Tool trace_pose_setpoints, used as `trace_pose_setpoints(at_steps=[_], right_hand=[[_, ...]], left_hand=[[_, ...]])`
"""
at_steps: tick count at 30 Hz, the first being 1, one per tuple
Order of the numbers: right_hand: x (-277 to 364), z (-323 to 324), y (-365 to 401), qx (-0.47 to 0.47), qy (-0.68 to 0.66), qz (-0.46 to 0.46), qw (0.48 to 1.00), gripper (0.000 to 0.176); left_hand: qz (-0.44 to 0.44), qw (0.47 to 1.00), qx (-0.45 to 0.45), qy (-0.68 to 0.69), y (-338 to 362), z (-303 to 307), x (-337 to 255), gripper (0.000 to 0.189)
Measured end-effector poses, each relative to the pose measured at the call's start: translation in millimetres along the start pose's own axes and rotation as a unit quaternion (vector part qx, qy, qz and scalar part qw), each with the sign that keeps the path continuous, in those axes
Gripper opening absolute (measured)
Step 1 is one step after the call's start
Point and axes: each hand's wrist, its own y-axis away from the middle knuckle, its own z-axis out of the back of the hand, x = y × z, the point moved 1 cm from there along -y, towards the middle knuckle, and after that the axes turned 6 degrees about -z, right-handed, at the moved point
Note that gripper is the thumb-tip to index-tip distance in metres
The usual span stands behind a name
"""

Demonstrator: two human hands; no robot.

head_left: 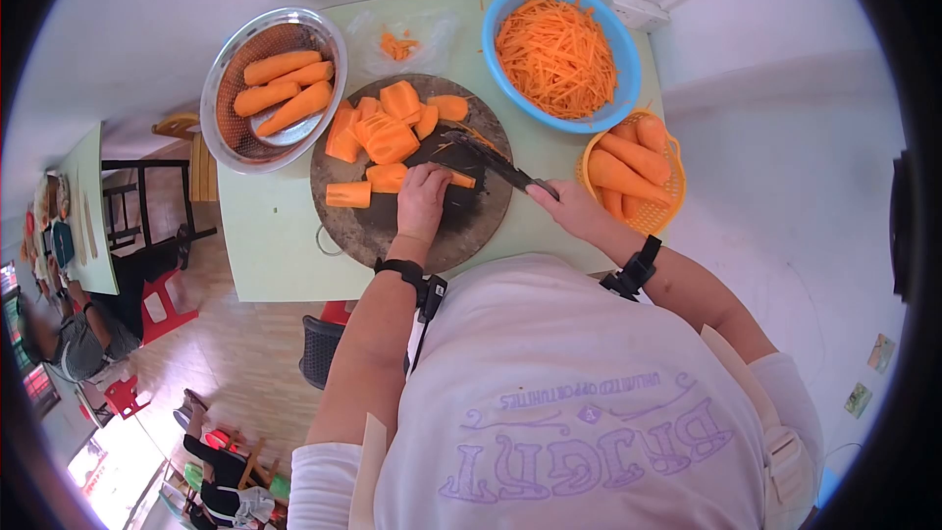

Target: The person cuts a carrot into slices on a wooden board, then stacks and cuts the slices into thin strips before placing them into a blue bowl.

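Observation:
My left hand [422,200] is closed over a carrot piece [459,179] on the round chopping board [339,221], its fingertips pressing down. One end of that piece sticks out to the right of the fingers. In my right hand [573,208] is the handle of a dark-bladed knife [498,163], its blade slanting up and left over the board. Several cut carrot chunks [391,140] are heaped at the board's upper left, with another carrot chunk [348,194] lying left of my left hand. A few thin shreds lie near the blade.
A steel bowl [218,142] with several peeled carrots stands left of the board. Beyond it lies a plastic bag [439,37] with carrot scraps. A blue basin [497,74] of shredded carrot and a yellow basket [677,198] of whole carrots are at right. Other people sit lower left.

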Motion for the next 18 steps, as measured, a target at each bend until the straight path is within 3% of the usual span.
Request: trace_pose_setpoints(at_steps=[6,18], right_hand=[[20.5,-1.1,14.5,0.003,0.086,0.083,0.993,0.052],[32.9,-2.5,13.8,0.007,0.144,0.064,0.987,0.061]], left_hand=[[0.001,1.0,-0.004,-0.003,0.8,-1.9,1.1,0.009],[0.0,1.0,-0.012,-0.001,0.2,-1.4,-0.1,0.008]])
